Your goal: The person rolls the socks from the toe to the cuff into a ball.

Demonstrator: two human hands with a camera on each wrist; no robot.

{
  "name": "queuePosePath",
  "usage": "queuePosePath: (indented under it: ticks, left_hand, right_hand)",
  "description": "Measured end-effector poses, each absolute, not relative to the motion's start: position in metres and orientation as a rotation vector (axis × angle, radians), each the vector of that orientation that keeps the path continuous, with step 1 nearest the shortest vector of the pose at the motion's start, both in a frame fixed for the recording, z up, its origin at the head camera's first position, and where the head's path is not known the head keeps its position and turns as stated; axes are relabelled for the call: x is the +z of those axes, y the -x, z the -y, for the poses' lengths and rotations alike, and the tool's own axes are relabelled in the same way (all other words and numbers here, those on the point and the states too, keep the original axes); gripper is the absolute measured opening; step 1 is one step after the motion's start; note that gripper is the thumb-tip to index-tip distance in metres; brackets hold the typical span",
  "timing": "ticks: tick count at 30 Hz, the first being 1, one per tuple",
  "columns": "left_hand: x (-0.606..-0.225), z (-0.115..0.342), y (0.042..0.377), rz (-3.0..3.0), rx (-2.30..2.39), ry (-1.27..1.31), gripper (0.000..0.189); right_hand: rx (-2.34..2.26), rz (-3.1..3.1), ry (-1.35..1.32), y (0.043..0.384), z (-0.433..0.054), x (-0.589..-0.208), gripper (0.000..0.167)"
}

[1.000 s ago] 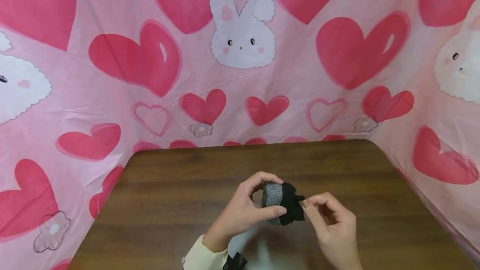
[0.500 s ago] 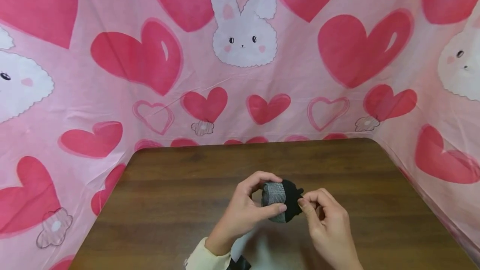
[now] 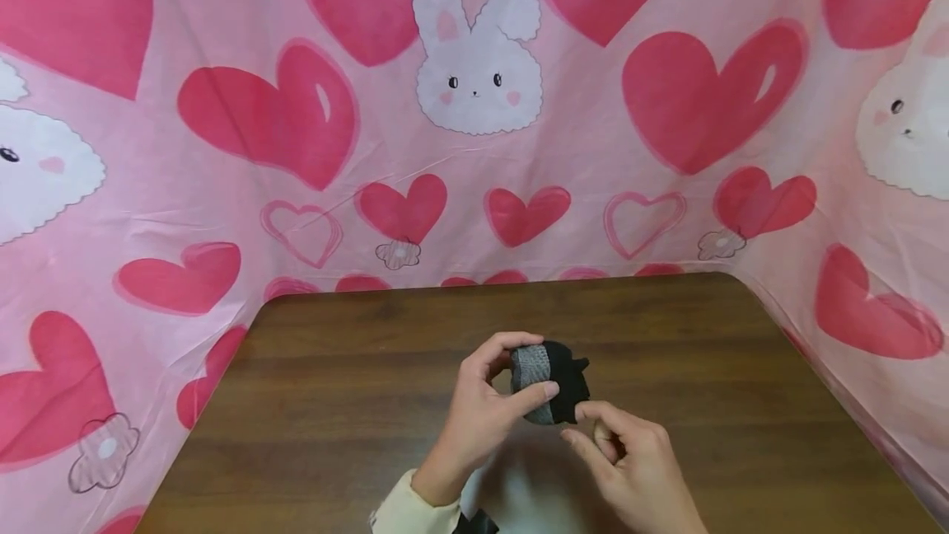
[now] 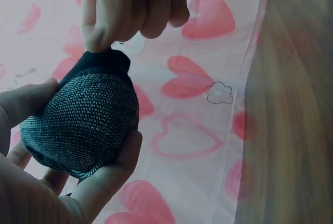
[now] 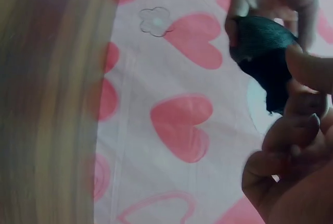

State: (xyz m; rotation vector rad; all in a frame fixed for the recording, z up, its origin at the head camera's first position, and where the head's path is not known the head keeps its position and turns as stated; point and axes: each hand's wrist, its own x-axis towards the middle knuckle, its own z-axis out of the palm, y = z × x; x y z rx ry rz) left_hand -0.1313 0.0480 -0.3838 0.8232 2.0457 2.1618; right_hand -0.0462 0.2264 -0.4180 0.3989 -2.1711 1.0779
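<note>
A rolled-up sock [image 3: 567, 381], knitted in grey with a black end, is held above the table in the head view. My left hand [image 3: 485, 410] grips its grey part, fingers on the far side and thumb on the near side. At the lower right edge of the black part, my right hand [image 3: 630, 456] pinches the fabric between thumb and forefinger. In the left wrist view the grey knit of the sock [image 4: 91, 120] faces the camera, and the right fingertips meet its black end. The right wrist view shows the black end of the sock [image 5: 268, 70] beside the right thumb.
A brown wood-grain table [image 3: 334, 394] lies below the hands. Pink cloth [image 3: 578, 147] printed with hearts and rabbits stands along its back and sides. A cream sleeve [image 3: 415, 509] and a black piece [image 3: 478, 522] are near the left wrist.
The left hand has raised the sock slightly and to the left. The right fingertips have shifted from its right-hand tip to its lower black edge.
</note>
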Motion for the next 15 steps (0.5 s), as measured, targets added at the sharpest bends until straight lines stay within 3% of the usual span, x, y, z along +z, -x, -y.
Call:
queuePosePath:
  ticks: [3, 7, 12, 15]
  left_hand:
    - [-0.384, -0.046, 0.133, -2.026, 2.173, -0.804, 0.042]
    - [-0.384, -0.041, 0.136, -1.896, 2.231, -0.739, 0.043]
    - [-0.381, -0.035, 0.138, -1.712, 2.260, -0.677, 0.047]
    - [-0.379, -0.035, 0.140, -1.636, 2.229, -0.666, 0.049]
  right_hand:
    - [1.065, 2.156, -0.386, 0.050, -0.228, -0.422, 0.033]
    - [0.968, 2.121, -0.365, 0.051, -0.232, -0.426, 0.007]
    - [0.675, 2.015, -0.406, 0.054, -0.239, -0.422, 0.036]
    - [0.585, 1.965, -0.392, 0.060, -0.243, -0.416, 0.038]
